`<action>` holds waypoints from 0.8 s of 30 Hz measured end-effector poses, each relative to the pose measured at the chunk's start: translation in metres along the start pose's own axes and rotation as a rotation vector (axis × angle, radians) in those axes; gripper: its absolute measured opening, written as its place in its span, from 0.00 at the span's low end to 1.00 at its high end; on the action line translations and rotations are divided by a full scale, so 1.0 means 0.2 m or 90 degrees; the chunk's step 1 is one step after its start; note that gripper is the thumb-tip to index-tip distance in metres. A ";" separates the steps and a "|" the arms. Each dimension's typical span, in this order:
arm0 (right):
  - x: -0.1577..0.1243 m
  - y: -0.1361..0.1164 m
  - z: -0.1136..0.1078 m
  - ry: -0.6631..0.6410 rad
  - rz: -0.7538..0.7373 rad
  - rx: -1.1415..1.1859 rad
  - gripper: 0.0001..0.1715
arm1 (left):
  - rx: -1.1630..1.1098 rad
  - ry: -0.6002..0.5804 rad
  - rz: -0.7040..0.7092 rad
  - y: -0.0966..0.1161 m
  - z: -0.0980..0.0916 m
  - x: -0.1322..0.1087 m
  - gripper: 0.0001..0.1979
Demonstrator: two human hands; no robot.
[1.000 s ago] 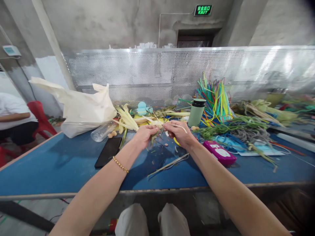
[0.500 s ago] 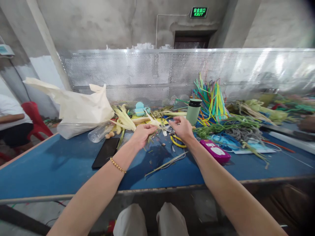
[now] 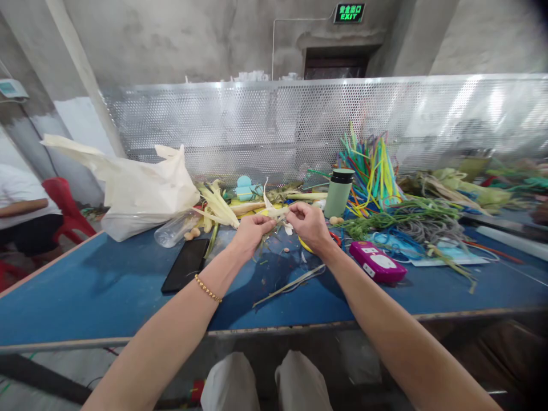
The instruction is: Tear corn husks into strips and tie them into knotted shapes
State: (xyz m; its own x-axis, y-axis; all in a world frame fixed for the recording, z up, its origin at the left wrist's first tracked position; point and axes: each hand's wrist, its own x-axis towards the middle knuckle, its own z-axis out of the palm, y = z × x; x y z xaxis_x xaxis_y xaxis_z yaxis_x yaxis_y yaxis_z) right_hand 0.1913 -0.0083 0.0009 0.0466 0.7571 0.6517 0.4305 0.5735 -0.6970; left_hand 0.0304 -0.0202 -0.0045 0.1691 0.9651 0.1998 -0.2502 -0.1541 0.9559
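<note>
Both my hands meet above the blue table [image 3: 98,297], pinching pale dried leaf strips [image 3: 276,212] between them. My left hand [image 3: 250,233], with a gold bead bracelet on its wrist, is closed around the lower end of the small bundle. My right hand [image 3: 310,224] is closed on the upper part of the same strips, and one strip curls up between the hands. Loose strips [image 3: 291,283] and small scraps lie on the table below the hands.
A black phone [image 3: 185,265] lies to the left and a magenta box [image 3: 377,262] to the right. Behind stand a green flask [image 3: 338,193], coloured straws [image 3: 369,166], a pile of husks [image 3: 216,204], a cream bag [image 3: 137,185] and a clear bottle [image 3: 175,227]. Another person sits at far left [image 3: 19,211].
My right hand had reached out to the right half a second ago; it has come back to the left hand and closed on the strips again.
</note>
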 end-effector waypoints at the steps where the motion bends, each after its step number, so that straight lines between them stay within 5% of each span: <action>1: 0.00 -0.01 -0.01 0.001 0.025 0.031 0.07 | -0.020 -0.008 -0.010 0.00 0.00 0.00 0.18; 12: 0.02 -0.06 -0.05 0.055 0.253 0.255 0.10 | -0.028 -0.090 -0.003 0.00 -0.01 -0.01 0.19; 16: 0.03 -0.06 -0.05 0.095 0.267 0.287 0.11 | -0.038 -0.119 -0.003 -0.01 -0.02 0.00 0.15; 24: 0.03 -0.05 -0.06 0.075 0.279 0.300 0.12 | -0.076 -0.141 -0.139 0.03 -0.01 -0.02 0.11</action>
State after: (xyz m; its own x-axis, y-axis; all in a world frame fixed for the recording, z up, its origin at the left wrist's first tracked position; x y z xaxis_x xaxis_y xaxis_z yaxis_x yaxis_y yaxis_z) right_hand 0.1984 -0.0135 0.0162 0.2385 0.9276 0.2875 -0.0911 0.3161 -0.9443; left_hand 0.0257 -0.0252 -0.0012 0.4312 0.9010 0.0477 -0.2930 0.0898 0.9519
